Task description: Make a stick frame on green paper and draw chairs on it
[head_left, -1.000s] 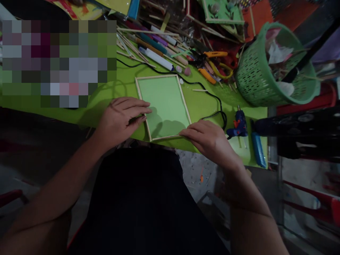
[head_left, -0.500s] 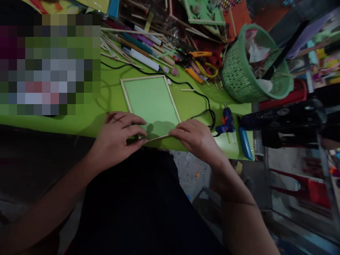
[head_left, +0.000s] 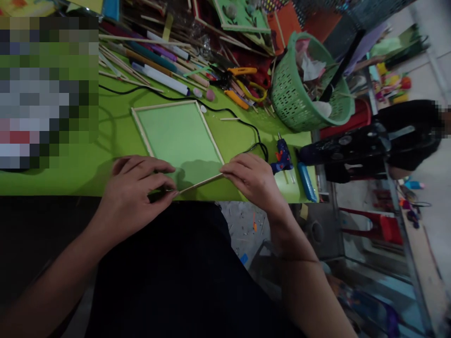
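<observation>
A pale green square sheet [head_left: 176, 136] lies on the bright green table, with thin wooden sticks along its far, left and right edges. Along the near edge runs another thin stick [head_left: 200, 182], spanning the gap between my hands. My left hand [head_left: 136, 192] pinches the stick's left end at the near left corner, fingers curled and partly in shadow. At the near right corner, my right hand [head_left: 252, 180] has thumb and fingers closed on the other end. A blue glue gun [head_left: 282, 156] rests to the right of my right hand.
Markers [head_left: 160, 77], sticks and orange-handled pliers [head_left: 241, 71] are heaped behind the sheet. A green basket [head_left: 292, 89] holding scraps stands back right. A black cable [head_left: 225, 111] curves round the sheet. A blue object [head_left: 306, 182] lies near the table's right edge. Another person is at far right.
The whole view has shifted, moving the table and its things leftward in the picture. My hands are slightly farther apart, with more of the near stick showing between them.
</observation>
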Action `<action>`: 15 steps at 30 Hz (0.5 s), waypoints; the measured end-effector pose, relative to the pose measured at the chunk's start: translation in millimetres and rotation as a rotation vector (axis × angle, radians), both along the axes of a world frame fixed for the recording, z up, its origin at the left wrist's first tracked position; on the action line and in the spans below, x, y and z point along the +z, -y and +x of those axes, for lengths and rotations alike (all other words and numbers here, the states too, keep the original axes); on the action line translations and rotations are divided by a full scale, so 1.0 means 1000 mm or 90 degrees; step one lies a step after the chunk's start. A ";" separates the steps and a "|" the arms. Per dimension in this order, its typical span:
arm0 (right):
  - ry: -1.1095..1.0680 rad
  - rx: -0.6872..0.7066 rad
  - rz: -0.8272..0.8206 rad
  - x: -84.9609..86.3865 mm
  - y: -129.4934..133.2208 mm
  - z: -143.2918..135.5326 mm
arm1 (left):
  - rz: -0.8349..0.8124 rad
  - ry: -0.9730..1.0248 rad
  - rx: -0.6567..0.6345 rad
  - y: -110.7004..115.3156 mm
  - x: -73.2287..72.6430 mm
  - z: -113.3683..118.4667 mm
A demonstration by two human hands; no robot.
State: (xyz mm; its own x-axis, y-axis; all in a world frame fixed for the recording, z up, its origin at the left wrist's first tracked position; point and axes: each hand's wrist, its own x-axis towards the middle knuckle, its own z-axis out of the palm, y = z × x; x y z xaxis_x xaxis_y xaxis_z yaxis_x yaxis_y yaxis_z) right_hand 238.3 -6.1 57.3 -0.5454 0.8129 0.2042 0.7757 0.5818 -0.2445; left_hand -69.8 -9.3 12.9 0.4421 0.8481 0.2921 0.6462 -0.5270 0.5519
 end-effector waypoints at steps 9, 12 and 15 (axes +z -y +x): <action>-0.068 -0.076 0.008 -0.002 0.012 0.011 | -0.017 0.000 0.019 0.000 0.000 0.001; -0.063 -0.075 0.017 -0.012 0.017 0.010 | -0.018 0.001 0.021 0.000 0.000 0.002; -0.042 -0.078 0.020 -0.021 0.020 0.009 | -0.017 0.005 0.021 0.000 0.001 0.003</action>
